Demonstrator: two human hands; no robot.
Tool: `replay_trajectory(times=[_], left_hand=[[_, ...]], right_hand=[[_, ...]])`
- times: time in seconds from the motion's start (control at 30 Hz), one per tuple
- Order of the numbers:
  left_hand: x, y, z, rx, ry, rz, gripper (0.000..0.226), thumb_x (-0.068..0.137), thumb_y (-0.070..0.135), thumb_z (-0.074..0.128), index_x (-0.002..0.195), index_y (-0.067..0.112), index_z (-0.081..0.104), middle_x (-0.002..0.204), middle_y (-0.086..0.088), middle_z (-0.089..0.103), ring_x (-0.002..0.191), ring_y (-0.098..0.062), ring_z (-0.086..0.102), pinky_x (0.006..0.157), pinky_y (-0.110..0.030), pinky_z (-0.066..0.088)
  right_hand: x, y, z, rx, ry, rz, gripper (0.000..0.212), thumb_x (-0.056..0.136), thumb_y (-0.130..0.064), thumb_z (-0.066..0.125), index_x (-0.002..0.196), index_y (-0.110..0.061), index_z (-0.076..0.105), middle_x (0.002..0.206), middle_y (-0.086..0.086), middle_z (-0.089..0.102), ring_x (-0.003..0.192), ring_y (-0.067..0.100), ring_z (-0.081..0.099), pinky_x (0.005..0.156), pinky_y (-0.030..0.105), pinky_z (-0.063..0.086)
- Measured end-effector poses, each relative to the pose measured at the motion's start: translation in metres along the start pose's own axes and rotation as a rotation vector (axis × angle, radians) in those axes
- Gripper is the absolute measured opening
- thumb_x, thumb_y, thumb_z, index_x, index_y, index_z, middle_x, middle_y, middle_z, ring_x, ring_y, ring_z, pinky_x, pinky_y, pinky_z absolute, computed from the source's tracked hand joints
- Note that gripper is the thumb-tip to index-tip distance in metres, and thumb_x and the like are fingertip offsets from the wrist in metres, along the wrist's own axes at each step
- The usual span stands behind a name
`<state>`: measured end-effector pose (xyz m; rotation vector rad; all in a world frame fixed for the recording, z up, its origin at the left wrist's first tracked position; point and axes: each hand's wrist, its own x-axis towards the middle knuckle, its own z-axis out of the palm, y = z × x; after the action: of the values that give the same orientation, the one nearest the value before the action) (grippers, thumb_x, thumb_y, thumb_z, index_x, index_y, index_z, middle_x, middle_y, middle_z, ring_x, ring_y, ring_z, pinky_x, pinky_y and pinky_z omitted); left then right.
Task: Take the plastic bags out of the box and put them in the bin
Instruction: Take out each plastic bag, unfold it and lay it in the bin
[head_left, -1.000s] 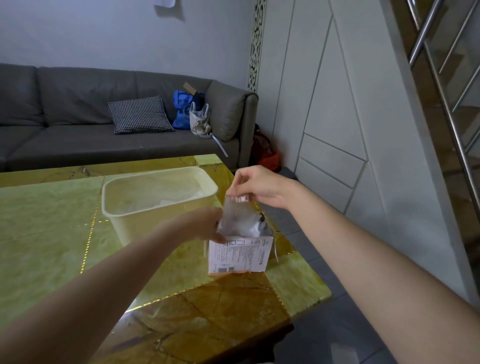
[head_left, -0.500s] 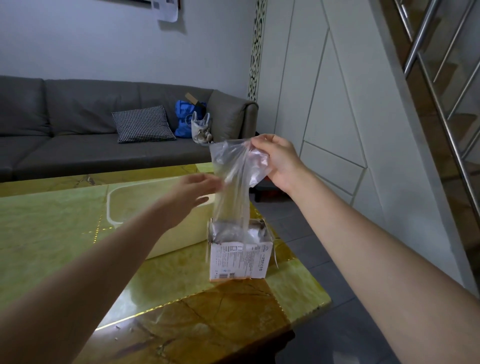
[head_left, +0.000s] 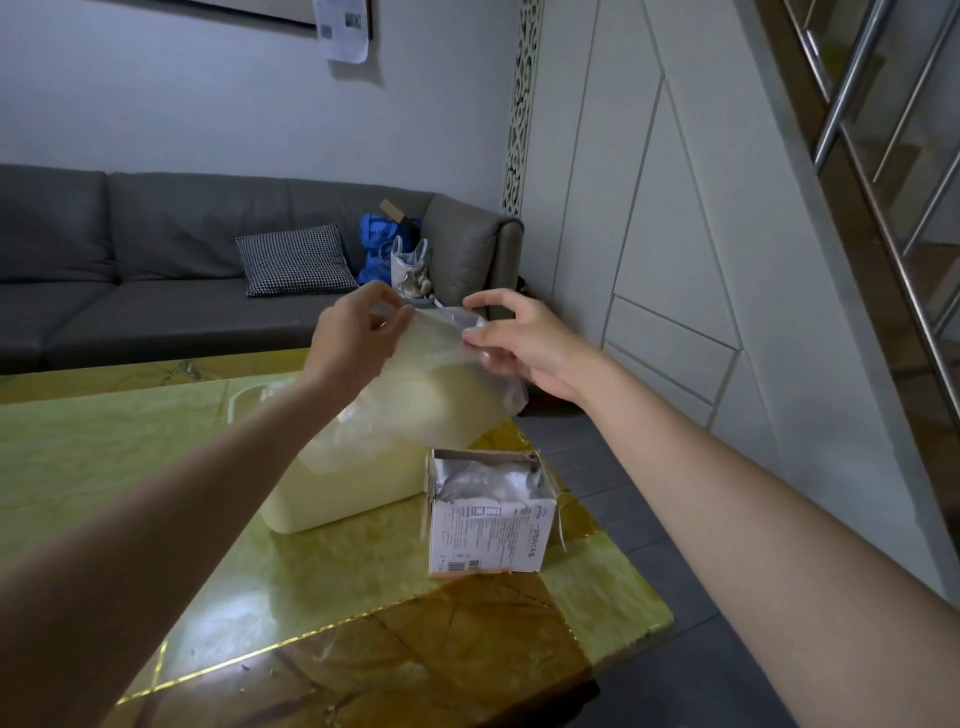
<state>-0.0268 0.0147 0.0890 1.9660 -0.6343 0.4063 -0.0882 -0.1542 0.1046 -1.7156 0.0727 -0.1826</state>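
A clear plastic bag (head_left: 441, 384) hangs in the air above the cream plastic bin (head_left: 332, 493), free of the box. My left hand (head_left: 358, 338) pinches its top left edge and my right hand (head_left: 514, 338) pinches its top right edge, so the bag is spread between them. The small white cardboard box (head_left: 488, 519) stands open on the table just right of the bin, with more crumpled clear plastic showing inside it. Much of the bin is veiled by the bag and my left forearm.
The bin and box stand near the right end of a glossy green and brown marble table (head_left: 130, 467). Behind it is a grey sofa (head_left: 156, 270) with a checked cushion and bags. A white panelled wall and stair railing stand to the right.
The bag has come fully out of the box. My left hand has risen to take its top edge, and both hands have carried it left over the bin.
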Motion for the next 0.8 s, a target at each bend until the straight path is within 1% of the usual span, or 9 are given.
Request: replay_trajectory(times=[0.13, 0.2, 0.3, 0.4, 0.47, 0.53, 0.6, 0.7, 0.8], left_hand=[[0.000, -0.007, -0.019, -0.012, -0.396, -0.147, 0.025, 0.082, 0.036, 0.063, 0.091, 0.013, 0.062, 0.068, -0.001, 0.054, 0.051, -0.010, 0.044, 0.042, -0.018, 0.038], [0.000, -0.018, -0.033, 0.066, -0.465, -0.237, 0.020, 0.080, 0.035, 0.065, 0.083, 0.015, 0.064, 0.062, -0.003, 0.050, 0.051, -0.011, 0.042, 0.046, -0.020, 0.037], [0.007, -0.040, -0.057, 0.002, -0.311, -0.286, 0.022, 0.083, 0.030, 0.063, 0.069, 0.013, 0.061, 0.055, -0.001, 0.044, 0.048, -0.011, 0.037, 0.042, -0.015, 0.036], [0.025, -0.070, -0.078, 0.049, -0.012, -0.288, 0.028, 0.089, 0.027, 0.058, 0.074, 0.005, 0.062, 0.057, -0.005, 0.050, 0.052, -0.016, 0.043, 0.051, -0.023, 0.040], [0.041, -0.089, -0.085, 0.227, 0.177, -0.254, 0.029, 0.092, 0.025, 0.054, 0.095, -0.001, 0.066, 0.079, -0.018, 0.065, 0.070, -0.026, 0.057, 0.065, -0.029, 0.038], [0.051, -0.096, -0.080, 0.324, 0.205, -0.203, 0.029, 0.093, 0.021, 0.052, 0.109, 0.000, 0.062, 0.105, -0.020, 0.065, 0.097, -0.032, 0.060, 0.076, -0.034, 0.039], [0.056, -0.103, -0.067, 0.381, 0.104, -0.053, 0.027, 0.092, 0.018, 0.053, 0.115, 0.006, 0.060, 0.116, -0.016, 0.061, 0.106, -0.031, 0.056, 0.084, -0.034, 0.040], [0.053, -0.116, -0.039, 0.562, -0.254, 0.180, 0.039, 0.090, 0.026, 0.056, 0.129, 0.021, 0.052, 0.138, -0.007, 0.047, 0.128, -0.029, 0.039, 0.106, -0.047, 0.032], [0.047, -0.136, -0.014, 0.755, -0.660, 0.087, 0.051, 0.091, 0.036, 0.052, 0.140, 0.033, 0.035, 0.153, 0.000, 0.025, 0.141, -0.025, 0.020, 0.115, -0.048, 0.019]], right_hand=[[0.011, -0.002, 0.009, 0.002, 0.140, -0.109, 0.020, 0.086, 0.001, 0.062, 0.087, -0.018, 0.056, 0.087, 0.010, 0.063, 0.058, 0.012, 0.059, 0.040, 0.018, 0.043], [0.018, -0.002, 0.011, 0.010, 0.144, -0.139, 0.023, 0.086, 0.002, 0.062, 0.084, -0.019, 0.053, 0.085, 0.010, 0.064, 0.063, 0.014, 0.061, 0.042, 0.019, 0.044], [0.039, 0.002, 0.020, -0.083, 0.198, -0.169, 0.026, 0.086, -0.002, 0.064, 0.081, -0.023, 0.049, 0.093, 0.017, 0.066, 0.073, 0.021, 0.062, 0.047, 0.024, 0.045], [0.065, 0.013, 0.038, -0.253, 0.334, -0.228, 0.027, 0.085, -0.003, 0.064, 0.079, -0.022, 0.045, 0.092, 0.017, 0.064, 0.081, 0.029, 0.063, 0.070, 0.037, 0.052], [0.080, 0.024, 0.048, -0.381, 0.350, -0.260, 0.022, 0.086, -0.003, 0.063, 0.086, -0.017, 0.045, 0.079, 0.003, 0.055, 0.080, 0.024, 0.060, 0.072, 0.034, 0.048], [0.095, 0.038, 0.057, -0.522, 0.313, -0.263, 0.018, 0.088, -0.003, 0.059, 0.097, -0.012, 0.047, 0.080, -0.004, 0.047, 0.073, 0.014, 0.049, 0.067, 0.025, 0.038], [0.112, 0.054, 0.065, -0.605, 0.272, -0.242, 0.020, 0.090, -0.002, 0.055, 0.108, -0.007, 0.048, 0.089, 0.001, 0.048, 0.079, 0.015, 0.048, 0.070, 0.031, 0.041], [0.127, 0.070, 0.075, -0.699, 0.204, -0.219, 0.022, 0.091, -0.001, 0.051, 0.112, -0.005, 0.046, 0.077, -0.001, 0.044, 0.079, 0.022, 0.047, 0.069, 0.036, 0.041], [0.139, 0.085, 0.082, -0.803, 0.109, -0.186, 0.022, 0.091, 0.000, 0.048, 0.112, -0.007, 0.044, 0.080, 0.003, 0.047, 0.078, 0.027, 0.050, 0.067, 0.038, 0.042]])
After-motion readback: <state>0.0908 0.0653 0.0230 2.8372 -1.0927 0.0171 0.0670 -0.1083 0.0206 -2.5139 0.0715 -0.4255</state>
